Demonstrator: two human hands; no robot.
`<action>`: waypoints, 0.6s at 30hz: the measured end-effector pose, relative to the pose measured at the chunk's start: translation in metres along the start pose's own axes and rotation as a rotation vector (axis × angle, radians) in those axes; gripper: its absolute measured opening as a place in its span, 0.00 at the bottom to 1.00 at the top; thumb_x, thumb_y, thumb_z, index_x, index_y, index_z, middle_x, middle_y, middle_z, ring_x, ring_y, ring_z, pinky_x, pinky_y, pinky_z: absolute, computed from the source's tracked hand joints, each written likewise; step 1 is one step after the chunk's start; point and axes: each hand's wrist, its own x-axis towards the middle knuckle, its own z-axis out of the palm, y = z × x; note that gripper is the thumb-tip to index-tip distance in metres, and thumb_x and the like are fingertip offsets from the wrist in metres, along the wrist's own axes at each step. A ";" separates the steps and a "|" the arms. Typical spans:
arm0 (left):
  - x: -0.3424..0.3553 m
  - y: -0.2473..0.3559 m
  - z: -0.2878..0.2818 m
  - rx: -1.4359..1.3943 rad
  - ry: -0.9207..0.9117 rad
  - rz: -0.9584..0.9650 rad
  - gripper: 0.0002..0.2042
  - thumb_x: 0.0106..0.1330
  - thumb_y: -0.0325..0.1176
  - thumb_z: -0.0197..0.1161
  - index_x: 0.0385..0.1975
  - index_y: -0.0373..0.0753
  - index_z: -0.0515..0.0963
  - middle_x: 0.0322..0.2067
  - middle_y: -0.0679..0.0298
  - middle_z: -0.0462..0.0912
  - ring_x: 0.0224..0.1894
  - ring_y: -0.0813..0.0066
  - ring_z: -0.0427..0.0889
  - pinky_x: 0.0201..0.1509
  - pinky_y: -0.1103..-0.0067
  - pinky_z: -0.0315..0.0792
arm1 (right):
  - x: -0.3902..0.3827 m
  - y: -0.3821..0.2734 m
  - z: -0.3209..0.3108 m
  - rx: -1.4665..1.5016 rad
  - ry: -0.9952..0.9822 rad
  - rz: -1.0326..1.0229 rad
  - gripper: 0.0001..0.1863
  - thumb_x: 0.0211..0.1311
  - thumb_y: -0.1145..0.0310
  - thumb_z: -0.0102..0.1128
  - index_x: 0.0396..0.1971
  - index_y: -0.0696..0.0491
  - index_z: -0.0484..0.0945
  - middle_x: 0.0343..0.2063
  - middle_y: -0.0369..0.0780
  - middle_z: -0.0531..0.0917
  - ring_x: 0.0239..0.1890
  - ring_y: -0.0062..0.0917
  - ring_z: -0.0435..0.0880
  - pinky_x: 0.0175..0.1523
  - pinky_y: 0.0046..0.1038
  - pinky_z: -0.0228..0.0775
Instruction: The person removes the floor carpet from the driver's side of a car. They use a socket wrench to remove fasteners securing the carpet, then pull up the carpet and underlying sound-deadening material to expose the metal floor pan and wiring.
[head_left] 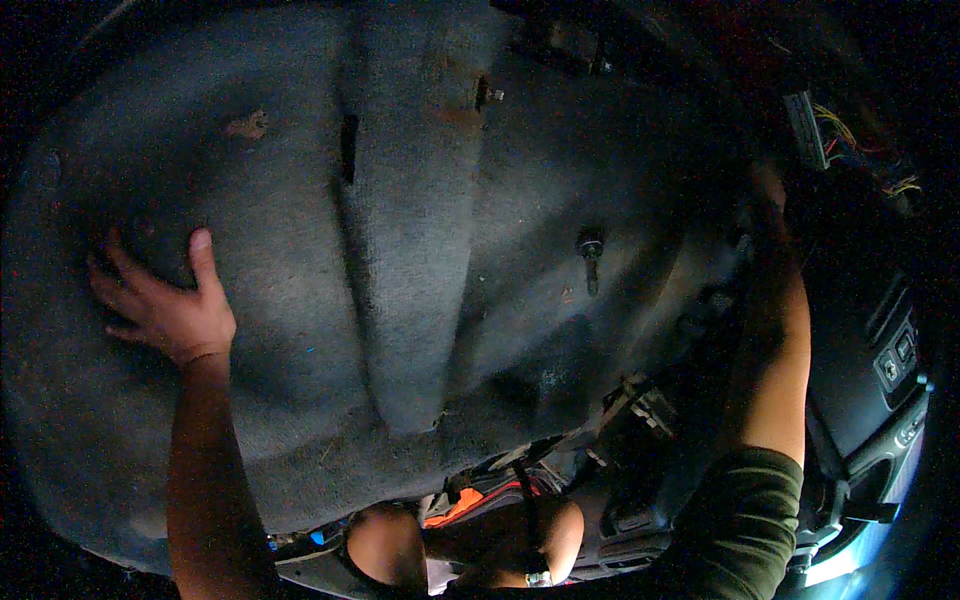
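because it spreads between both arms and fills most of the view, the dark grey carpet (285, 330) looks like one big moulded piece; i judge it rather heavy, soft on its surface, stiff in its shape, hardly slippery and not fragile. its long raised ridge (415, 260) would probably bend badly, so the near edge seems a better place to hold, with hands well apart. the left hand (165, 310) lies on the carpet's left part, fingers spread and grasping nothing. the right hand (768, 190) is in shadow at the right; i cannot tell its fingers' state. smallest, a dark slit (349, 150) is beside the ridge.
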 end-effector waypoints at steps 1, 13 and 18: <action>-0.002 -0.002 0.001 0.007 -0.008 -0.010 0.49 0.60 0.71 0.58 0.75 0.48 0.52 0.73 0.44 0.49 0.76 0.41 0.45 0.67 0.29 0.39 | 0.001 -0.003 -0.002 0.004 0.004 -0.007 0.17 0.67 0.63 0.54 0.52 0.53 0.75 0.49 0.49 0.83 0.53 0.48 0.81 0.55 0.48 0.76; -0.004 -0.004 0.009 0.020 -0.017 -0.011 0.48 0.60 0.71 0.58 0.74 0.48 0.52 0.74 0.46 0.48 0.77 0.42 0.44 0.66 0.28 0.39 | 0.004 0.001 -0.011 0.026 0.005 -0.003 0.18 0.68 0.63 0.53 0.54 0.54 0.75 0.50 0.50 0.82 0.54 0.48 0.80 0.57 0.48 0.74; -0.002 0.001 0.008 0.014 -0.002 -0.007 0.49 0.59 0.72 0.58 0.74 0.48 0.53 0.74 0.47 0.49 0.77 0.42 0.45 0.66 0.28 0.40 | 0.007 -0.001 -0.012 0.024 0.006 -0.010 0.18 0.68 0.63 0.53 0.54 0.54 0.75 0.50 0.50 0.82 0.55 0.48 0.80 0.58 0.47 0.73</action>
